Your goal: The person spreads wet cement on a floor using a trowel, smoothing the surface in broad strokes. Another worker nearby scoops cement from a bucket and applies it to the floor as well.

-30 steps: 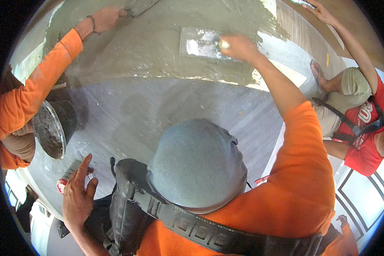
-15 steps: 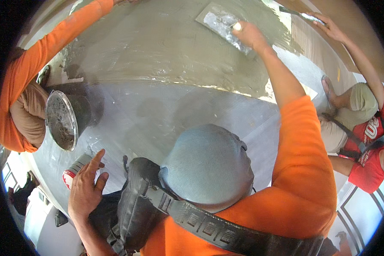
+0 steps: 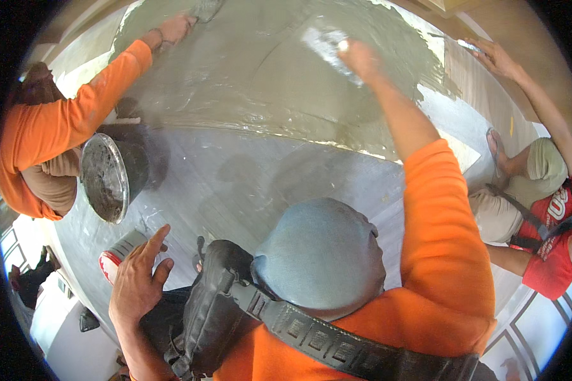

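My right hand is closed round the handle of a flat metal plastering trowel, whose plate lies on wet grey mortar. The mortar is spread over the surface ahead, with streaks and a ragged right edge. My left hand is raised at the lower left, fingers apart, holding nothing. Beside it, partly hidden by the fingers, lies a grey and red cylindrical can. A black strapped bag lies against my orange-clad body. A rounded grey-blue cloth shape covers the lower middle.
A mortar-smeared bucket stands tilted-looking at left. Behind it a co-worker's orange sleeve reaches in, the hand holding a trowel. At right sits a person in red, a tool in the raised hand.
My right hand and trowel have slid slightly left and nearer. The left co-worker's hand and trowel have come into view at the top. My left hand stays raised and open.
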Demonstrator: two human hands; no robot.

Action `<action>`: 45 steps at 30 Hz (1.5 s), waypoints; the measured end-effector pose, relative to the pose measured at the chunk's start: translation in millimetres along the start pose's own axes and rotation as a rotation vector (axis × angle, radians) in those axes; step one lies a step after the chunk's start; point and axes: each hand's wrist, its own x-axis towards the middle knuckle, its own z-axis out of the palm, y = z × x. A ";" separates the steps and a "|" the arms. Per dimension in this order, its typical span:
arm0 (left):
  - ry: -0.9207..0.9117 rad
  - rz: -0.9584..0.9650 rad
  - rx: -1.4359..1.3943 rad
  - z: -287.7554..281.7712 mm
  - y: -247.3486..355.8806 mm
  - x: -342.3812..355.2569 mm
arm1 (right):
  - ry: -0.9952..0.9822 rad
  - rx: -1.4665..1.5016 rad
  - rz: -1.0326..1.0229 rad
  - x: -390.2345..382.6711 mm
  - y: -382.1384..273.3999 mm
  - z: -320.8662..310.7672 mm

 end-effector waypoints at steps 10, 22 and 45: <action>0.008 0.036 0.025 -6.3 8.4 4.9 | -0.261 0.172 -0.273 -105.3 -129.1 22.0; -0.009 0.001 0.021 -2.2 2.2 -3.8 | -0.090 0.082 0.047 -57.2 -11.8 -2.7; -0.048 0.002 0.018 4.3 1.9 9.4 | -0.043 -0.023 -0.060 -27.7 73.7 -45.2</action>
